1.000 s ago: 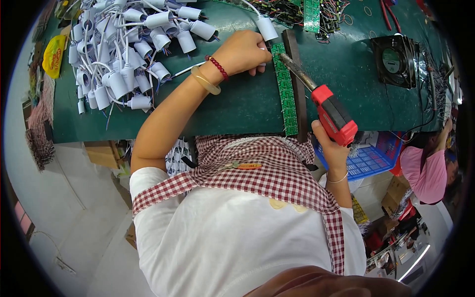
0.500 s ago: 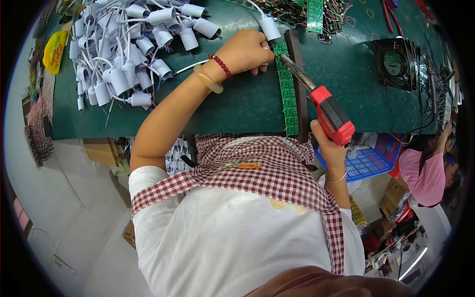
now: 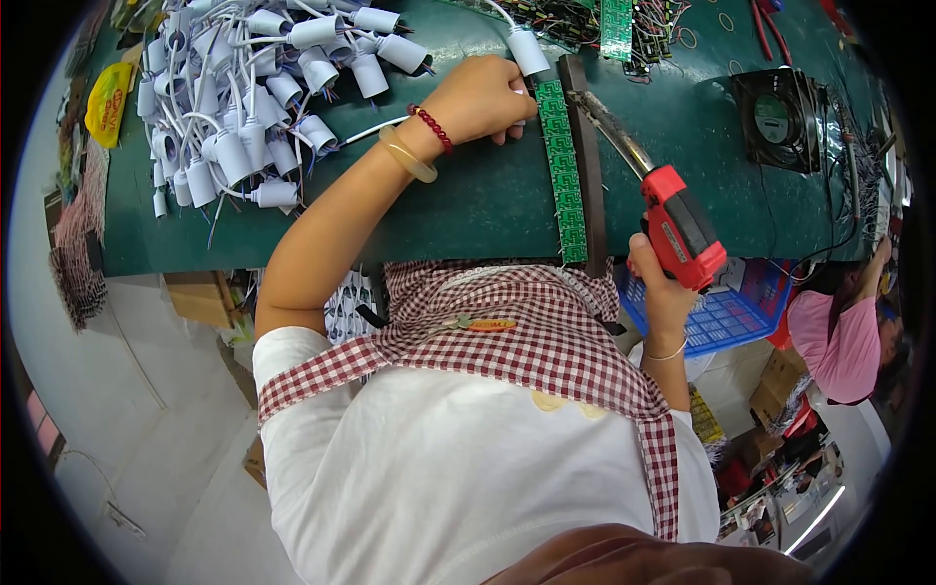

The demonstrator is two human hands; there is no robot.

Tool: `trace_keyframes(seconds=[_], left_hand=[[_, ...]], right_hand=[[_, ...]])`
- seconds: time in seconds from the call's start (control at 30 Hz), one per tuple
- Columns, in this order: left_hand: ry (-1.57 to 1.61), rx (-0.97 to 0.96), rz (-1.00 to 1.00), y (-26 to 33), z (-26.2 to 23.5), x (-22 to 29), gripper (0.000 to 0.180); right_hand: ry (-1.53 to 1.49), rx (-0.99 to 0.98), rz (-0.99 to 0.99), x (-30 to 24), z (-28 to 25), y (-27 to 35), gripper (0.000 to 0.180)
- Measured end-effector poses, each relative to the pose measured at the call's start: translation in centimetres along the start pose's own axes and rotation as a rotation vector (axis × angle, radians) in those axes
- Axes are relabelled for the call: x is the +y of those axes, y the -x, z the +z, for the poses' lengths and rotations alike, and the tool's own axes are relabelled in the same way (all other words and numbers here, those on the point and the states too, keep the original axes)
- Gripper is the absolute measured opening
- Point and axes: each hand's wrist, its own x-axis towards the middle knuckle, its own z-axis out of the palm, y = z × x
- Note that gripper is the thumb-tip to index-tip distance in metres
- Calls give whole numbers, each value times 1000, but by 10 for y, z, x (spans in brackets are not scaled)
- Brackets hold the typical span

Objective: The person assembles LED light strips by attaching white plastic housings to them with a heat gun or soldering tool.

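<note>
Your right grip clenches a red soldering gun; upper centre of frame, the green circuit strip lies up-left, long axis near-vertical; your left grip, nearer, curls beside its top end, contents hidden

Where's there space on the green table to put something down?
One free patch of the green table lies between the left arm and the green circuit strip. Another lies between the red tool and the black fan. It's crowded upper left, with white sockets, and at the top, with wires and boards.
</note>
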Motion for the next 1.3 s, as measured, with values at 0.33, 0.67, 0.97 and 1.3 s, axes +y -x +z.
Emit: trace_keyframes(seconds=[0.33,0.67,0.97,1.3], left_hand=[[-10,19,7,-1,1,-2,18],[-11,31,12,0,1,-3,19],[2,28,7,1,3,-3,21],[-704,274,51,79,-3,20,22]], right_hand=[[3,-40,-50,-1,1,1,32],[-73,-34,7,-1,3,2,25],[-97,11,6,-1,0,5,25],[-163,77,62,-2,-13,0,30]])
